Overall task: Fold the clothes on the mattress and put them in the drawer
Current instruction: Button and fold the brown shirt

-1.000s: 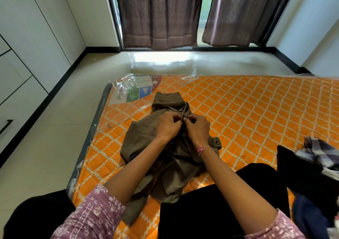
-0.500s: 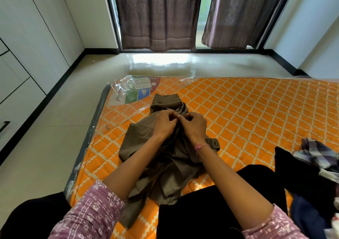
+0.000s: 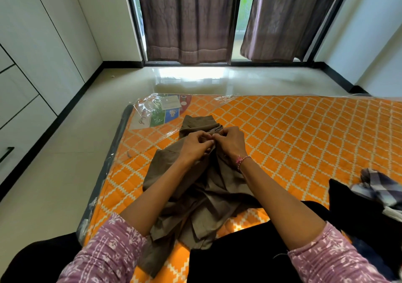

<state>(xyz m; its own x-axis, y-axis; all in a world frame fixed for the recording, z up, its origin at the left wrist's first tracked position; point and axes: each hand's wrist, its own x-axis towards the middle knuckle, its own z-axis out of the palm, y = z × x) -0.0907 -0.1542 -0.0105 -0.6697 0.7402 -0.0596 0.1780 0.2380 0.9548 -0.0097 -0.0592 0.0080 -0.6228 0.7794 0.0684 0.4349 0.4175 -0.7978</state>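
Note:
A crumpled olive-brown shirt (image 3: pixel 191 187) lies on the orange patterned mattress (image 3: pixel 293 135), in front of my lap. My left hand (image 3: pixel 196 144) and my right hand (image 3: pixel 230 144) meet over its upper middle, just below the collar. Both pinch the fabric with curled fingertips, close together. What sits between the fingertips is too small to make out. A pile of other clothes (image 3: pixel 369 195), black, plaid and dark blue, rests on the mattress at my right.
White wardrobe drawers (image 3: pixel 15 113) with a dark handle line the left wall across a strip of pale floor. Clear plastic wrap with a printed label (image 3: pixel 161 113) covers the mattress's far left corner. Brown curtains (image 3: pixel 187 19) hang at the window ahead.
My hands stay together on the shirt's front, shifting only slightly. The camera has tilted a little, so the shirt sits lower in view.

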